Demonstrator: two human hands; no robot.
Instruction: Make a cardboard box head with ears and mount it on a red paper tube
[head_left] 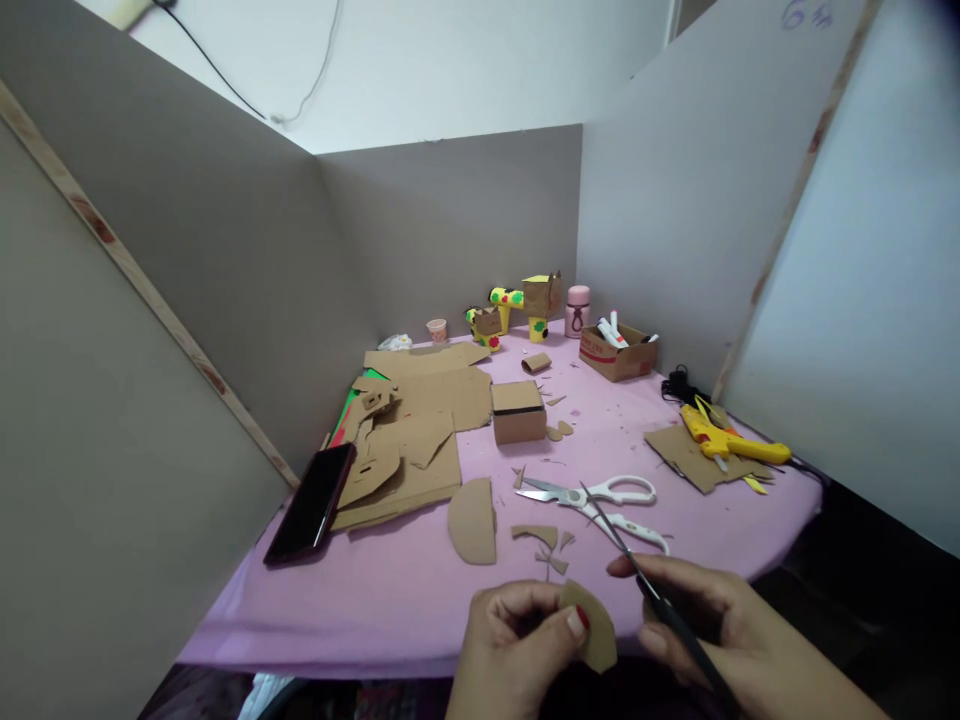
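My left hand (517, 640) pinches a small rounded piece of brown cardboard (592, 625) at the near table edge, thumb on top. My right hand (705, 620) is closed around a thin dark blade or pair of small scissors (637, 565), its tip pointing up and away from the cardboard piece. Just beyond my hands lie white-handled scissors (600, 500), opened, a half-round cardboard cutout (472, 520) and small cardboard scraps (544, 545) on the pink tablecloth (375, 600).
A dark phone (311, 505) lies at the left beside a pile of cardboard sheets (412, 430). A small cardboard box (517, 410) sits mid-table. A yellow glue gun (724, 435) rests at the right. Decorated cardboard figures (517, 310), a pink bottle (577, 310) and a box of glue sticks (619, 350) stand at the back. Grey partitions surround the table.
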